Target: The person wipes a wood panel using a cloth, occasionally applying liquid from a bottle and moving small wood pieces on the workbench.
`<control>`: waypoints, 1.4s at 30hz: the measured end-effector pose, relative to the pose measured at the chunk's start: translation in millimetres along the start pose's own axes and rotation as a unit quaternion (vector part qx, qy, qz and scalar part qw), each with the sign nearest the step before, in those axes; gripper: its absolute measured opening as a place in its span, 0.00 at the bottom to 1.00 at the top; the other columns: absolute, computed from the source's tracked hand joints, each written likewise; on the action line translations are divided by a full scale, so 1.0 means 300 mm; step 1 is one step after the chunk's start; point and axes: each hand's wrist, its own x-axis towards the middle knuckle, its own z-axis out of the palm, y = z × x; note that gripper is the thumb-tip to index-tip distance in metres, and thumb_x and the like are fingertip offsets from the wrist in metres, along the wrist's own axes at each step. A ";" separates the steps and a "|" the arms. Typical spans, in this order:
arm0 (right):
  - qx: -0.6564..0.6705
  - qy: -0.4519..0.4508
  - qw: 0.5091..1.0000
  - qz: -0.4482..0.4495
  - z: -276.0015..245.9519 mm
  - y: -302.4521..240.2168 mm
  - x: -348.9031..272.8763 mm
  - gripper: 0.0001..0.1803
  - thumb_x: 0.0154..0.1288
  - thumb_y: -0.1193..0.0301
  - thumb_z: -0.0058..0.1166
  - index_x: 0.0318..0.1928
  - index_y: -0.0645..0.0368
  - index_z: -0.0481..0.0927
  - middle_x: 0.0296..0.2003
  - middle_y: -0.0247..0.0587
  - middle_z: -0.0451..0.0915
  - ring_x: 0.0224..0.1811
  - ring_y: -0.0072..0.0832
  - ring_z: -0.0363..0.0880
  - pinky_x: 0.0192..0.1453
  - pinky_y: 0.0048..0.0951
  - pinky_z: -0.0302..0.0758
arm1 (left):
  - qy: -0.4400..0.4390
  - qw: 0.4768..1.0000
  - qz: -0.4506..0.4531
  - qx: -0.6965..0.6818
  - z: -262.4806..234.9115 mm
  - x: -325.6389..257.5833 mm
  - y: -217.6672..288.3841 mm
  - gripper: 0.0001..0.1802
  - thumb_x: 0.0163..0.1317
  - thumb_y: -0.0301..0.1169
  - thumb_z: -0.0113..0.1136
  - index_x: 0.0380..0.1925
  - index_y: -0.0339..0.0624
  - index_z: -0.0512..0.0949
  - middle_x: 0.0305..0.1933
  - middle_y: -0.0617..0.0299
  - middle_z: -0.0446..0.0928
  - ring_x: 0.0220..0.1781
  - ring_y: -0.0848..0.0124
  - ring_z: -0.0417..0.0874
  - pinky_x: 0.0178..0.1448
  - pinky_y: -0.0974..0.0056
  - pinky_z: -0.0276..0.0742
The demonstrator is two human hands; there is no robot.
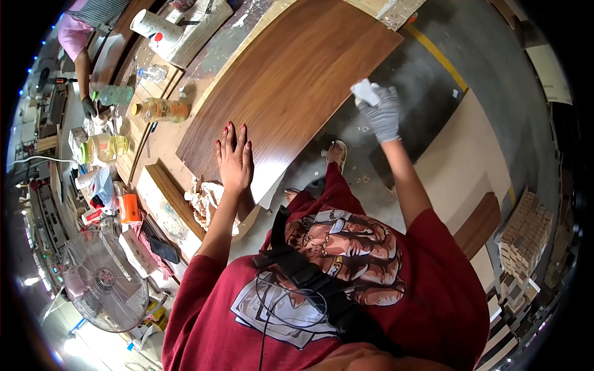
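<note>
A long wood-grain brown board (pixel 278 80) lies on the worktable in front of me. My left hand (pixel 235 162) is bare and rests flat on the board's near left end, fingers stretched out. My right hand (pixel 380 114), in a grey knitted glove, is in the air just off the board's right edge. Its fingers are closed on a white wad (pixel 365 92), which looks like cloth or paper; I cannot tell which. The wad is close to the board's edge, and whether it touches cannot be made out.
Left of the board stand an orange-brown bottle (pixel 162 110), clear bottles and a white cup (pixel 154 25). Crumpled brown paper (pixel 207 201) lies near my left forearm. A fan (pixel 105 281) stands lower left. Another person's gloved hand (pixel 88 108) is at upper left. Stacked wood pieces (pixel 526 232) sit at right.
</note>
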 end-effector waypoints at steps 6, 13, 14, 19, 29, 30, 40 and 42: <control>0.111 -0.051 0.992 -0.014 -0.047 -0.141 -0.043 0.31 0.45 0.59 0.79 0.48 0.59 0.82 0.40 0.47 0.83 0.40 0.47 0.79 0.52 0.43 0.79 | 0.000 1.000 -0.003 -0.001 0.001 0.001 0.002 0.29 0.81 0.47 0.36 0.78 0.59 0.64 0.85 0.56 0.51 0.86 0.54 0.50 0.86 0.46 0.38; 0.184 -0.041 0.981 0.043 -0.004 -0.009 0.002 0.30 0.45 0.67 0.79 0.52 0.54 0.82 0.44 0.45 0.84 0.44 0.41 0.82 0.56 0.37 0.79 | -0.013 1.000 -0.017 0.001 -0.012 0.002 0.023 0.29 0.80 0.48 0.35 0.77 0.57 0.65 0.85 0.55 0.52 0.85 0.53 0.50 0.86 0.45 0.38; 0.160 -0.021 0.985 0.056 -0.004 0.058 0.047 0.31 0.46 0.67 0.79 0.52 0.54 0.81 0.44 0.43 0.85 0.44 0.41 0.82 0.57 0.38 0.78 | -0.014 1.000 -0.017 -0.005 -0.017 0.001 0.026 0.30 0.80 0.48 0.35 0.77 0.56 0.66 0.85 0.55 0.52 0.85 0.53 0.51 0.86 0.46 0.38; 0.083 0.015 0.994 0.073 -0.024 0.411 0.259 0.29 0.48 0.65 0.80 0.50 0.58 0.82 0.42 0.42 0.85 0.45 0.36 0.82 0.62 0.37 0.74 | -0.015 1.000 -0.002 -0.004 -0.027 0.012 0.038 0.30 0.81 0.47 0.33 0.76 0.53 0.67 0.85 0.53 0.51 0.86 0.52 0.50 0.86 0.45 0.37; 0.096 0.019 0.975 0.197 -0.058 0.654 0.460 0.26 0.55 0.70 0.79 0.50 0.63 0.80 0.44 0.43 0.83 0.47 0.26 0.82 0.55 0.31 0.81 | -0.023 1.000 -0.012 0.012 -0.007 0.014 0.016 0.31 0.80 0.50 0.33 0.76 0.53 0.66 0.85 0.52 0.52 0.85 0.51 0.51 0.86 0.45 0.37; 0.128 0.021 0.974 0.183 -0.054 0.639 0.453 0.25 0.55 0.70 0.79 0.50 0.63 0.81 0.46 0.43 0.83 0.48 0.26 0.82 0.56 0.30 0.81 | -0.024 1.000 -0.014 0.008 -0.010 0.011 0.021 0.31 0.81 0.50 0.33 0.76 0.53 0.66 0.85 0.52 0.52 0.85 0.51 0.51 0.86 0.45 0.37; 0.171 -0.028 0.977 0.126 -0.016 0.297 0.171 0.31 0.45 0.70 0.82 0.51 0.60 0.80 0.46 0.42 0.81 0.46 0.36 0.81 0.59 0.36 0.78 | -0.028 0.999 -0.024 0.005 -0.016 0.004 0.025 0.32 0.80 0.51 0.31 0.76 0.54 0.66 0.85 0.54 0.52 0.86 0.53 0.50 0.86 0.45 0.36; 0.257 -0.038 0.951 0.169 -0.019 0.160 0.107 0.31 0.46 0.70 0.81 0.51 0.59 0.80 0.45 0.43 0.81 0.47 0.37 0.82 0.60 0.37 0.77 | -0.028 0.999 -0.028 0.002 -0.014 -0.003 0.023 0.31 0.81 0.51 0.31 0.77 0.55 0.66 0.85 0.55 0.52 0.86 0.54 0.50 0.86 0.45 0.36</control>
